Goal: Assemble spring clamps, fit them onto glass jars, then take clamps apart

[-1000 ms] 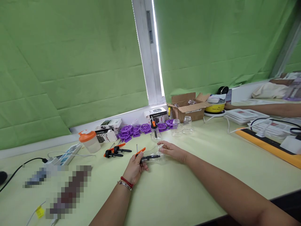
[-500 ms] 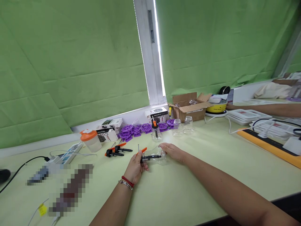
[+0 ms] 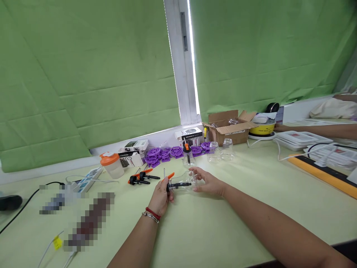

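Bottle (image 3: pixel 188 178) transparent, black tube (image 3: pixel 183 184) inside.

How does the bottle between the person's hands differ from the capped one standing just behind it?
The held bottle lies on its side; the standing bottle is upright on the table. The left hand partly covers the held bottle's black and orange top, while the standing bottle's top is uncovered. Both are clear, with a black tube inside.

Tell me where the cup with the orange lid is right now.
In the head view, the orange-lidded cup stands on the left, between the power strip and the white boxes.
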A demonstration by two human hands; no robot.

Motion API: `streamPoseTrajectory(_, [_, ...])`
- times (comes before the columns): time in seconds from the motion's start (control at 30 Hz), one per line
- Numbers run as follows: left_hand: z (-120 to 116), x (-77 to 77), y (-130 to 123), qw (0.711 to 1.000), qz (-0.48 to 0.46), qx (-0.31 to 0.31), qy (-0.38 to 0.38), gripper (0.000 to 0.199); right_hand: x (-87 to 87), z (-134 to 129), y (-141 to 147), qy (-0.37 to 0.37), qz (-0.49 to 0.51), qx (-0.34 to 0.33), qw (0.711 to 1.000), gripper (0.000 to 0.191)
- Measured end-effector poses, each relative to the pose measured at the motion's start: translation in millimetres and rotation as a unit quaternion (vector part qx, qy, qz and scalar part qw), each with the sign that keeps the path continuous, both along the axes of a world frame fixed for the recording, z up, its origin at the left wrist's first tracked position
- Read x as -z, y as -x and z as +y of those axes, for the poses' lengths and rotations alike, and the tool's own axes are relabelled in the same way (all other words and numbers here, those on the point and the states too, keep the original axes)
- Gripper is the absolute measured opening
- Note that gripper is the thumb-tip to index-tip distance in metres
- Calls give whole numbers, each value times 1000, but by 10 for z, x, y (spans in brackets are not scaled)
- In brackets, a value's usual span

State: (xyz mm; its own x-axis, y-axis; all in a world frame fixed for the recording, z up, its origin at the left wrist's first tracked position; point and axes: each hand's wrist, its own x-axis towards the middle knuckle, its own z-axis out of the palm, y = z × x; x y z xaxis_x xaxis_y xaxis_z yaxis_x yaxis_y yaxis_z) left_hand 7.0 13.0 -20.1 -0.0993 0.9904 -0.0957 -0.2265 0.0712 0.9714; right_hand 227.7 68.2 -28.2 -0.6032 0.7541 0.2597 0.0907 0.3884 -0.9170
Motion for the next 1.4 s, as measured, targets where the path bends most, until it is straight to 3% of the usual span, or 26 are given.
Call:
streamPoseTrajectory(0.3, [-12,-27,-12,1000,9,5,-5,41,28,21,-8,22,-23,2,999,68])
streamPoseTrajectory(0.5, [-6,6,-3,1000,1,23,-1,43,59,39,18,85,-6,18,996,51])
streamPoseTrajectory(0.67, [7,33,11,999,-4,34,11,45,26,30,34,76,-5,13,997,44])
streamPoseTrajectory(1.0, [-4,-6,2,999,-22,21,-36,36,38,-5,43,106,40,3,993,57])
streamPoseTrajectory(1.17, [-1,-22,2,999,-14,11,-34,35,18,7,4,22,1,-5,1000,68])
streamPoseTrajectory(1.4, [21,-4,48,998,-5,4,-55,35,14,-35,29,-119,-49,48,991,77])
